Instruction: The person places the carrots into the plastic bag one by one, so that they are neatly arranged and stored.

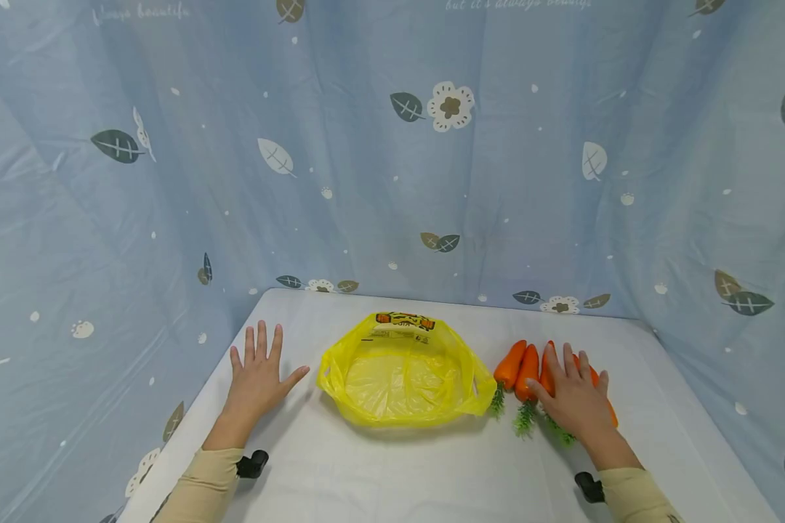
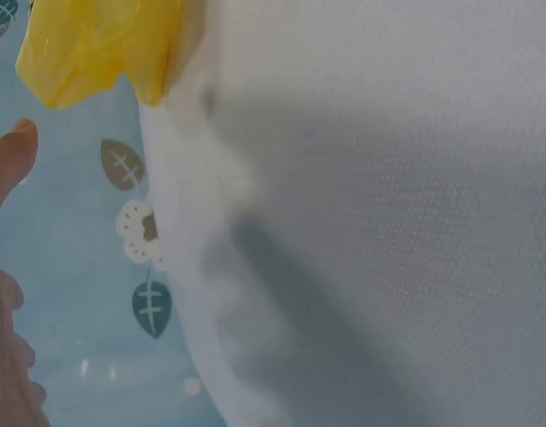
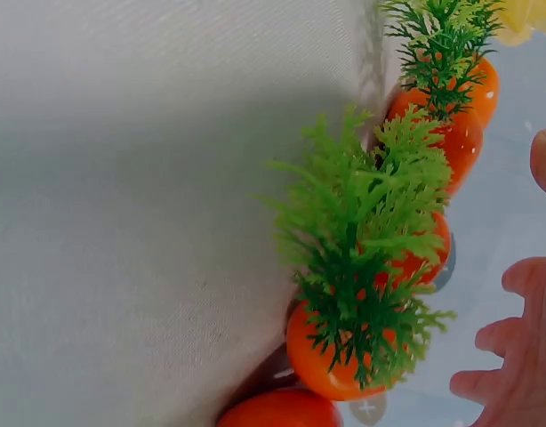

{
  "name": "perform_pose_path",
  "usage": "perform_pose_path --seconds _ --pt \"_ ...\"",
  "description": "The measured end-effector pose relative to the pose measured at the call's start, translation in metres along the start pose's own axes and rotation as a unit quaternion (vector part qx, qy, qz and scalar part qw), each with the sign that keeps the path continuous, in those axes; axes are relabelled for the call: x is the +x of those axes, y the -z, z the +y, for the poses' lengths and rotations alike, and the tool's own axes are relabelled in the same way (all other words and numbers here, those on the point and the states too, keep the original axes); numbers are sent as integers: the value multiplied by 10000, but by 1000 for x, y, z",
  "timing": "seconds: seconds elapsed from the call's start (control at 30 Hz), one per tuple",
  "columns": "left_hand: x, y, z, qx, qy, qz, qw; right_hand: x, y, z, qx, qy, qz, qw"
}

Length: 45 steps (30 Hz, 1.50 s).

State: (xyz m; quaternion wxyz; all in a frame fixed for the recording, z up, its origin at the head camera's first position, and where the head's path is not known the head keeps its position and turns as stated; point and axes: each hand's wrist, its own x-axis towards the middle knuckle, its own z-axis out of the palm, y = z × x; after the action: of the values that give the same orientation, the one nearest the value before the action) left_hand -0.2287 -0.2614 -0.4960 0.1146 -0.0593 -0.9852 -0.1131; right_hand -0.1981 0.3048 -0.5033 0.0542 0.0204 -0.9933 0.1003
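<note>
A yellow plastic bag (image 1: pixel 402 420) lies in the middle of the table with its mouth spread wide. To its left, my left hand (image 1: pixel 258 381) hovers palm down with fingers straight and spread, the thumb toward the bag. Several orange carrots (image 1: pixel 512 367) with green leafy tops (image 1: pixel 525 419) lie in a row right of the bag. Over the right-hand carrots is my right hand (image 1: pixel 572 396), fingers spread, hiding part of them. In the right wrist view, its fingers (image 3: pixel 500 338) stand apart from the carrots (image 3: pixel 331 356). Neither hand holds anything.
A white cloth covers the table (image 1: pixel 432 479). Behind and at both sides hangs a blue curtain (image 1: pixel 366 181) with leaf and flower prints. Black wrist cameras sit by both sleeves (image 1: pixel 203 483).
</note>
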Motion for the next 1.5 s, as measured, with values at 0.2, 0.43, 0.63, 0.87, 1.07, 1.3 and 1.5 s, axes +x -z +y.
perform_pose_path --seconds 0.2,0.43,0.63,0.87,1.07,1.3,1.5 --pt "0 -2 -2 -61 -19 4 10000 -4 2 4 1 -69 -123 9999" --pt "1 -5 0 -346 -73 6 9994 -8 7 9 56 -81 -144 9998" --pt "1 -5 4 -572 -159 21 9982 -11 6 14 75 -101 -35 9999" --pt "-1 -3 8 -1003 -216 31 9947 -14 2 23 67 -119 242 9996" --pt "-2 -5 8 -1259 -139 -22 9919 -19 1 31 161 -60 608 9980" --pt "-3 -9 9 -1503 -209 -17 9884 -23 1 38 292 -290 627 9972" --pt "-3 -9 11 -1793 -309 39 9833 -26 2 44 346 -517 611 9962"
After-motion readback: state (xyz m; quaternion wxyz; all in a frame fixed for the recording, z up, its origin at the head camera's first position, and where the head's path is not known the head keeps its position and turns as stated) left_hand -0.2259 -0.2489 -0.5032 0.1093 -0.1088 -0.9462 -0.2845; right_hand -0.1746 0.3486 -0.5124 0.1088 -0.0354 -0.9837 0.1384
